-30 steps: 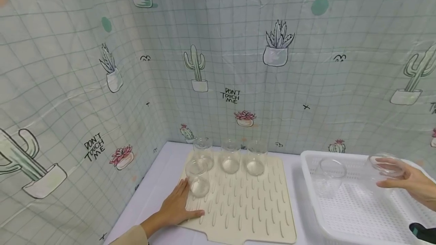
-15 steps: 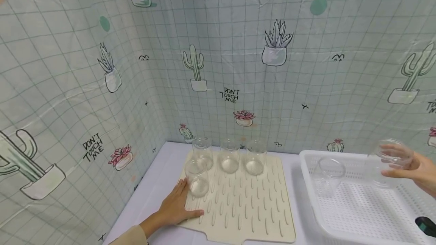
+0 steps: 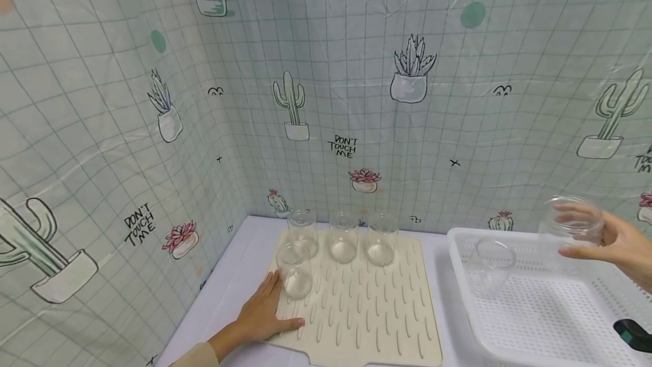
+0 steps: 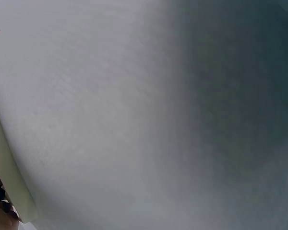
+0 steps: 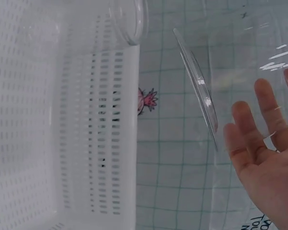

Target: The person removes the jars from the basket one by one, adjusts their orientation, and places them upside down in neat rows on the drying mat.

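Note:
My right hand [image 3: 618, 245] grips a clear drinking glass [image 3: 552, 237] above the white perforated basket [image 3: 464, 293], fingers and thumb round its side. In the right wrist view, the fingers show through the glass [image 5: 240, 62] and its rim points toward the basket side. Another clear glass [image 3: 493, 271] stands inside the basket at its left. My left hand [image 3: 258, 310] lies flat on the left edge of a cream ridged drying mat [image 3: 372, 316], thumb spread, fingertips beside the front-left glass [image 3: 296, 276]. The left wrist view is mostly blurred grey surface.
Three more clear glasses line the back of the mat: left [image 3: 304, 237], middle [image 3: 343, 242] and right [image 3: 381, 245]. A cactus-print curtain [image 3: 326, 101] hangs close behind the white table [image 3: 214, 299] and along its left. A dark device [image 3: 633, 334] overlaps the basket's right side.
My right hand has lifted the gripped glass up out of the basket and shifted it slightly left most recently. My left hand and the glasses on the mat have stayed in place.

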`<action>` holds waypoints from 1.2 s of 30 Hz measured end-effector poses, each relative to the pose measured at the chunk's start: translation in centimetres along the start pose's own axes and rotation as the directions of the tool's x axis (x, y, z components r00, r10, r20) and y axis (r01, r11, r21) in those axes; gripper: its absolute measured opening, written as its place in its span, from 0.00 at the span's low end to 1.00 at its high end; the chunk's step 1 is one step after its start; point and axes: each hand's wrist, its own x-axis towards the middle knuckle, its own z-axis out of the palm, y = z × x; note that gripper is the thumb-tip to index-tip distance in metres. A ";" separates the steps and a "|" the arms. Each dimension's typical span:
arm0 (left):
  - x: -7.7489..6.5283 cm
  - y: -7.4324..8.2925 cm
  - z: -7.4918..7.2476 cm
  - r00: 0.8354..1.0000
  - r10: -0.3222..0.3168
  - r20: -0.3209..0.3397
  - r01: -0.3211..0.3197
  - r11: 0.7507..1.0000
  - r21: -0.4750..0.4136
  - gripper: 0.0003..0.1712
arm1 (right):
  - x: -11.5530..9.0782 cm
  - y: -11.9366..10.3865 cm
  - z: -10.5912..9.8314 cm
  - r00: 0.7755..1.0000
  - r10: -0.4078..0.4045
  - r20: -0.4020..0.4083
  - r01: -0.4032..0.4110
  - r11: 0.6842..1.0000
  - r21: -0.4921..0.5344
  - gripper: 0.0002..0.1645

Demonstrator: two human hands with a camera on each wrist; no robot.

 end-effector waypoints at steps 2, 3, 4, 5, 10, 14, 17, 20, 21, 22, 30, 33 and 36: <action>-0.1 0.0 0.0 1.000 0.002 -0.002 -0.002 1.000 0.000 0.67 | 0.1 -0.8 0.0 1.000 -0.002 0.011 0.002 1.000 -0.027 0.47; -0.1 0.0 0.0 1.000 0.004 -0.004 -0.004 1.000 0.000 0.67 | 0.2 -1.2 0.0 1.000 -0.001 0.013 0.001 0.999 -0.041 0.47; -0.2 0.0 -0.1 1.000 0.004 -0.004 -0.004 1.000 -0.006 0.67 | 0.3 -1.6 0.0 1.000 0.005 0.015 -0.004 0.999 -0.053 0.47; -0.3 0.0 -0.1 1.000 0.005 -0.005 -0.006 1.000 -0.020 0.67 | 0.3 -2.0 0.1 1.000 0.015 0.015 -0.014 0.998 -0.060 0.47; -0.9 -0.1 -0.1 1.000 -0.019 -0.007 0.018 0.998 -0.065 0.67 | 0.6 -3.7 0.9 0.999 0.034 0.003 -0.034 0.995 -0.093 0.45; -0.8 -0.4 -0.2 0.999 -0.029 -0.017 0.028 0.997 -0.072 0.66 | 1.0 -5.2 1.2 1.000 -0.012 0.002 0.012 0.997 -0.082 0.46; -0.6 -0.7 -0.5 0.999 -0.020 -0.038 0.016 0.995 -0.097 0.65 | 1.3 -6.1 1.4 0.999 -0.044 -0.003 0.043 0.995 -0.088 0.46; -0.4 -0.9 -1.0 0.999 -0.020 -0.041 0.014 0.987 -0.158 0.64 | 1.6 -6.9 1.7 0.998 -0.060 -0.008 0.059 0.994 -0.094 0.46; -0.5 -0.9 -1.2 0.999 -0.026 -0.037 0.018 0.981 -0.193 0.64 | 1.6 -7.0 1.7 0.998 -0.067 -0.007 0.066 0.994 -0.092 0.47; -0.5 -1.0 -1.5 0.999 -0.032 -0.031 0.024 0.974 -0.227 0.64 | 1.7 -7.2 1.8 0.998 -0.067 -0.010 0.066 0.994 -0.088 0.46; -0.6 -0.6 -5.7 0.992 -0.113 -0.046 0.083 0.902 -0.425 0.61 | 2.1 -9.0 2.7 0.997 -0.080 -0.013 0.078 0.991 -0.108 0.46; -0.2 0.1 -7.9 0.991 -0.096 -0.090 0.045 0.889 -0.455 0.58 | 2.3 -9.7 3.1 0.996 -0.091 -0.016 0.089 0.990 -0.110 0.46; 0.3 1.1 -10.0 0.990 -0.053 -0.133 -0.020 0.866 -0.499 0.56 | 2.4 -10.4 3.4 0.994 -0.104 -0.019 0.101 0.988 -0.114 0.46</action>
